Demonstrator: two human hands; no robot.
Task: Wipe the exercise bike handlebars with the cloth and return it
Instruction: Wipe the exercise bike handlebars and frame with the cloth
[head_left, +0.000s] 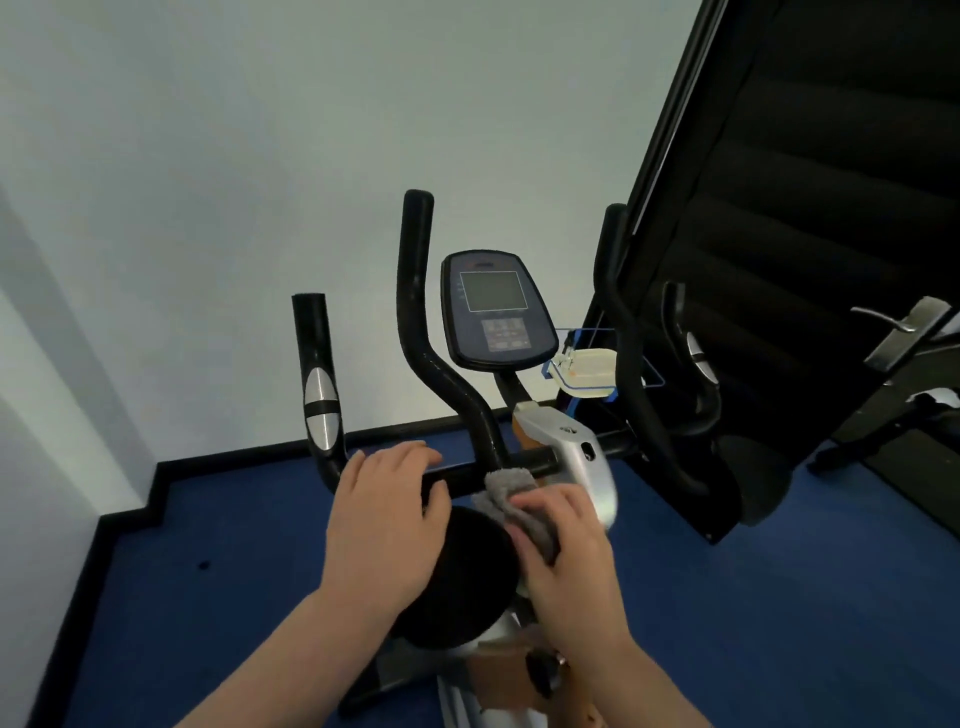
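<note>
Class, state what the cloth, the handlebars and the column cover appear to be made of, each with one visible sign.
Cloth: grey fuzzy fabric, probably terry or microfibre; it bunches softly.
Handlebars: black matte covering, likely foam or rubber; little shine.
Column cover: silver, smooth and glossy, perhaps painted plastic.

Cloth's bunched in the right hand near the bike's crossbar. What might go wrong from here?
The grey cloth is bunched in the right hand, so only a small patch may touch the crossbar. The left hand rests on the bar, which could block the wipe there. The upright grips and the silver sensor pads look easy to skip.
</note>
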